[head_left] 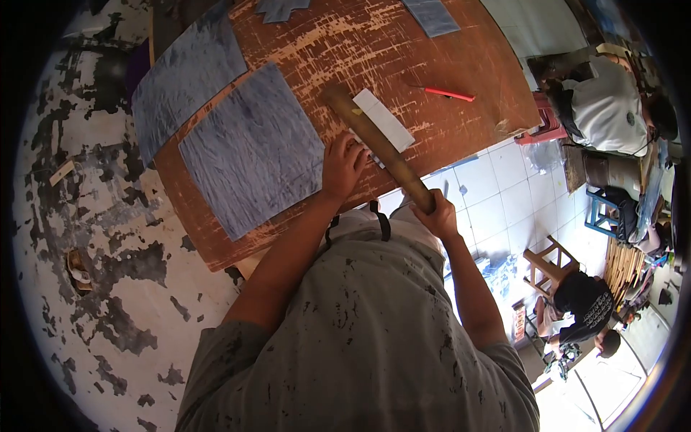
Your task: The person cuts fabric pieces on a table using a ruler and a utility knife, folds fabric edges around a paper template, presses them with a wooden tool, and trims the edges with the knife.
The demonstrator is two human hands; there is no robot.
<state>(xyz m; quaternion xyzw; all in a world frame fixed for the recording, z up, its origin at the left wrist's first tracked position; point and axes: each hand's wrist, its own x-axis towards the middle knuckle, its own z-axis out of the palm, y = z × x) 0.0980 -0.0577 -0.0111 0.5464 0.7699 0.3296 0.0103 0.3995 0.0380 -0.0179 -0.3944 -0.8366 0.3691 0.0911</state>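
My right hand (437, 216) is wrapped round the near end of a long brown cylindrical stick (389, 155), which slants up and left over the table's edge. My left hand (345, 164) is beside the stick's middle, fingers bent; what they hold, if anything, is hidden. Under and beside the stick lies a white rectangular piece (386, 121). Left of my left hand, a grey streaked sheet (252, 147) lies flat on the worn brown table (475, 61).
A red cutter (448, 93) lies on the table. Another grey sheet (191, 79) is at the left edge, a grey strip (432, 16) at the top. Two people (612, 104) (584, 306) sit at right, near a wooden stool (551, 263) and blue stool (599, 216).
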